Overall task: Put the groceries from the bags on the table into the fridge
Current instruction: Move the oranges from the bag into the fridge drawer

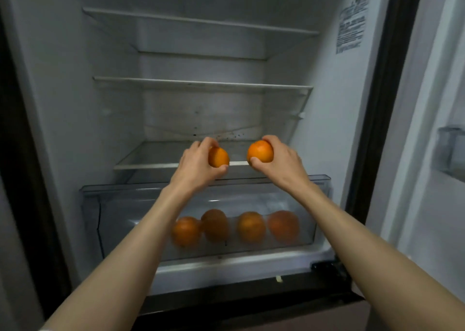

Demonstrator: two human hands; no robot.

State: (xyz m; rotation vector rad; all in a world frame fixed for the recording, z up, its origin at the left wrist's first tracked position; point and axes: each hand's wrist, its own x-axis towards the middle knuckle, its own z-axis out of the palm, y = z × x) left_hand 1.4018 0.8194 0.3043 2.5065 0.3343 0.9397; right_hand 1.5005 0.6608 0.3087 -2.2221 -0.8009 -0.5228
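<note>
Oranges: four point(236, 226) lie in a row in the clear drawer point(90, 220) at the fridge's point(75, 104) bottom. Above it, the left hand point(195, 167) grips one orange point(218, 157), fingers curled round it; the right hand point(281, 162) grips another point(260, 151) likewise, before the lowest shelf point(151, 166).

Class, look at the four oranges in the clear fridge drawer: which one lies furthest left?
The orange at the row's left end, under the left forearm; the other three lie to its right.
</note>
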